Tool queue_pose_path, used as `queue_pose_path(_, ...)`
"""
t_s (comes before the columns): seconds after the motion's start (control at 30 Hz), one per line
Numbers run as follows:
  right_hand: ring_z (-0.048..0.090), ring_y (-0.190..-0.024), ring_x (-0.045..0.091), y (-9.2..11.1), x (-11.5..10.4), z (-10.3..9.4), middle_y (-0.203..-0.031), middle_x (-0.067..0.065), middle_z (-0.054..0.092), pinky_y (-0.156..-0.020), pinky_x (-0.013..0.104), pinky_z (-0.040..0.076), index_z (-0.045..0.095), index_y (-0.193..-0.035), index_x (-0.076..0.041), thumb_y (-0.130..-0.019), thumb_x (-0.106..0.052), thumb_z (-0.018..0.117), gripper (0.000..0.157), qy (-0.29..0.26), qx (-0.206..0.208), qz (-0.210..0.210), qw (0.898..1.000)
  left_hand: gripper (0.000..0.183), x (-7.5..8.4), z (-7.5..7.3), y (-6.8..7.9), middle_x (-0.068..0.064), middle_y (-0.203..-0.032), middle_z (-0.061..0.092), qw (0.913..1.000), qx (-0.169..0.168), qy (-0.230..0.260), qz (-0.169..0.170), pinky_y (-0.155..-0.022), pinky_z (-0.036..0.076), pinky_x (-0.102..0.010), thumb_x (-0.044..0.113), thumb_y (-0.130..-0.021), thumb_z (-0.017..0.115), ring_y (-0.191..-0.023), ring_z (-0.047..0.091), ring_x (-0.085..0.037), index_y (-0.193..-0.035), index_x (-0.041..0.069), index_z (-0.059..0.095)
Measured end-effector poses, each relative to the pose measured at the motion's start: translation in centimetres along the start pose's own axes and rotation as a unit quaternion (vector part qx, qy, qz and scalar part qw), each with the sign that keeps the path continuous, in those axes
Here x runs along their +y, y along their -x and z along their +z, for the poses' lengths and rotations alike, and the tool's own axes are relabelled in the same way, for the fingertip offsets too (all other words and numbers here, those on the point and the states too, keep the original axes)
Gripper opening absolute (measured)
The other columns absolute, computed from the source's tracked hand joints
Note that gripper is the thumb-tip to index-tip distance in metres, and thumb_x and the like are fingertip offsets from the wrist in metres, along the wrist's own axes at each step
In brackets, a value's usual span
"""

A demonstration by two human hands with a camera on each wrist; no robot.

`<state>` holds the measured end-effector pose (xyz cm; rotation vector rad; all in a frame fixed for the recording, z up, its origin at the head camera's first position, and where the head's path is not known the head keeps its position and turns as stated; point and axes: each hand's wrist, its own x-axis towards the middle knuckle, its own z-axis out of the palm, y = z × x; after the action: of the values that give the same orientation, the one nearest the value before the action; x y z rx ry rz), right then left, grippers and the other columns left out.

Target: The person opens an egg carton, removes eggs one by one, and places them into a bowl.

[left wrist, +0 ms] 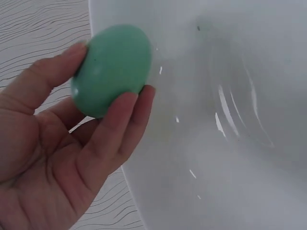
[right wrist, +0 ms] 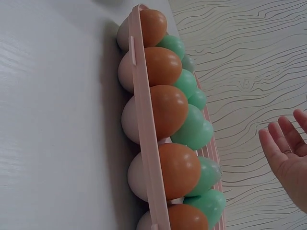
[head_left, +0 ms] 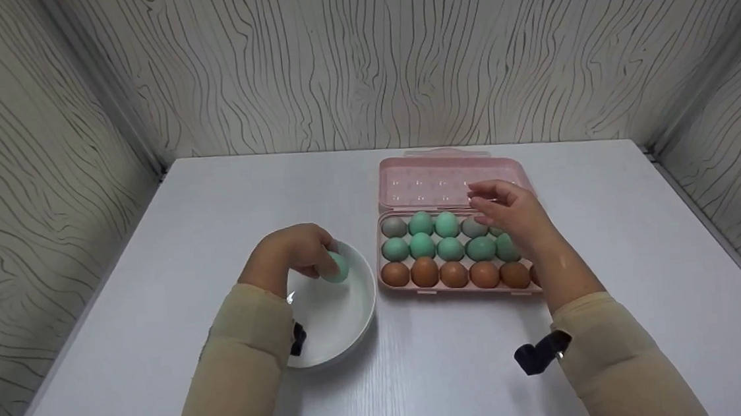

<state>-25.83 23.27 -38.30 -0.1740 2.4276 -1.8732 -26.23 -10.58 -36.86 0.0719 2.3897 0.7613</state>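
My left hand [head_left: 297,248] pinches a green egg [left wrist: 115,72] between thumb and fingertips, above the left side of a white bowl [head_left: 342,313]. In the left wrist view the bowl's inside shows shiny streaks and a clear glossy patch. My right hand [head_left: 510,213] hovers over the right part of a pink egg carton [head_left: 401,182], fingers loosely bent with nothing between them. Rows of green eggs [head_left: 422,247] and a front row of brown eggs [head_left: 453,274] fill the carton's visible places; my right hand and forearm hide its right end.
The carton's lid is folded back towards the far edge of the white table [head_left: 409,363]. Wood-grain patterned panels [head_left: 359,63] stand behind and at both sides. A small black camera mount [head_left: 541,353] sticks out from the right wrist.
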Motion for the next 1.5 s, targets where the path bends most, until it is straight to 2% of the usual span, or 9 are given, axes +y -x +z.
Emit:
queue_pose_path(0.1, 0.048, -0.111, 0.022, 0.0, 0.0, 0.0, -0.126, 0.014, 0.046, -0.09, 0.035, 0.045, 0.048, -0.126, -0.004, -0.084, -0.039, 0.062, 0.056, 0.003, -0.003, 0.003, 1.0, 0.027, -0.4, 0.4, -0.2, 0.0, -0.094, 0.064, 0.9996, -0.003, -0.025, -0.014, -0.088, 0.043, -0.04, 0.012, -0.073, 0.073, -0.084, 0.06, -0.019, -0.1, 0.014, 0.067)
queue_pose_path(0.2, 0.048, -0.112, 0.024, 0.0, -0.1, 0.1, -0.125, 0.014, 0.046, -0.091, 0.037, 0.044, 0.048, -0.126, -0.003, -0.086, -0.035, 0.062, 0.053, -0.003, -0.009, 0.004, 1.0, 0.029, -0.8, 0.7, -0.4, 0.0, -0.095, 0.062, 0.9983, 0.005, -0.046, -0.034, -0.089, 0.042, -0.04, 0.012, -0.074, 0.074, -0.084, 0.059, -0.019, -0.101, 0.016, 0.067)
queue_pose_path(0.37, 0.047, -0.115, 0.025, -0.1, -0.1, 0.3, -0.126, 0.014, 0.047, -0.09, 0.035, 0.045, 0.048, -0.126, -0.004, -0.085, -0.035, 0.063, 0.054, -0.003, -0.018, 0.005, 1.0, 0.033, -1.2, 1.1, -0.9, -0.004, -0.096, 0.06, 0.9964, 0.015, -0.042, -0.073, -0.088, 0.042, -0.041, 0.01, -0.072, 0.076, -0.089, 0.055, -0.022, -0.102, 0.017, 0.064)
queue_pose_path(0.57, 0.048, -0.115, 0.024, 0.0, -0.1, 0.5, -0.127, 0.014, 0.047, -0.089, 0.031, 0.046, 0.049, -0.126, -0.006, -0.084, -0.038, 0.062, 0.054, 0.014, -0.022, 0.013, 1.0, 0.026, -1.5, 1.4, -1.0, -0.005, -0.078, 0.057, 0.9946, 0.011, -0.03, -0.099, -0.068, 0.046, -0.033, 0.006, -0.066, 0.079, -0.078, 0.054, -0.022, -0.086, 0.013, 0.062)
queue_pose_path(0.83, 0.048, -0.115, 0.025, 0.2, -0.1, 0.4, -0.126, 0.012, 0.048, -0.087, 0.029, 0.047, 0.051, -0.125, -0.01, -0.088, -0.033, 0.06, 0.045, 0.019, -0.017, 0.02, 0.999, 0.021, -1.8, 1.4, -1.0, -0.002, -0.07, 0.052, 0.9917, 0.006, -0.001, -0.128, -0.055, 0.041, -0.028, 0.008, -0.068, 0.078, -0.065, 0.05, -0.018, -0.085, 0.012, 0.064)
queue_pose_path(0.97, 0.047, -0.117, 0.028, 0.3, -0.1, 0.4, -0.128, 0.015, 0.046, -0.089, 0.029, 0.046, 0.05, -0.125, -0.008, -0.088, -0.032, 0.059, 0.045, 0.017, -0.022, 0.02, 0.999, 0.018, -1.8, 1.4, -1.1, 0.0, -0.063, 0.049, 0.9918, 0.011, 0.005, -0.127, -0.051, 0.039, -0.026, 0.006, -0.069, 0.077, -0.058, 0.046, -0.015, -0.083, 0.011, 0.065)
queue_pose_path(1.1, 0.048, -0.116, 0.028, 0.3, 0.0, 0.3, -0.127, 0.014, 0.047, -0.089, 0.03, 0.046, 0.05, -0.125, -0.008, -0.088, -0.033, 0.059, 0.046, 0.02, -0.021, 0.024, 0.999, 0.019, -1.9, 1.3, -1.2, -0.001, -0.064, 0.05, 0.993, 0.011, -0.003, -0.117, -0.054, 0.04, -0.028, 0.006, -0.069, 0.077, -0.059, 0.047, -0.016, -0.082, 0.011, 0.065)
queue_pose_path(1.3, 0.05, -0.113, 0.025, 0.2, 0.1, 0.2, -0.124, 0.01, 0.049, -0.087, 0.028, 0.047, 0.05, -0.125, -0.008, -0.09, -0.032, 0.056, 0.043, 0.024, -0.02, 0.022, 0.999, 0.025, -1.8, 1.1, -1.1, -0.004, -0.083, 0.057, 0.995, 0.005, 0.0, -0.1, -0.068, 0.044, -0.03, 0.003, -0.069, 0.076, -0.076, 0.053, -0.019, -0.089, 0.011, 0.065)
queue_pose_path(1.5, 0.049, -0.116, 0.026, 0.2, 0.3, 0.1, -0.126, 0.01, 0.049, -0.089, 0.029, 0.046, 0.05, -0.125, -0.008, -0.09, -0.034, 0.056, 0.044, 0.021, -0.023, 0.028, 0.999, 0.037, -1.8, 0.5, -0.8, -0.004, -0.103, 0.056, 0.9977, -0.001, -0.017, -0.066, -0.081, 0.043, -0.036, 0.011, -0.072, 0.076, -0.092, 0.053, -0.022, -0.106, 0.016, 0.063)
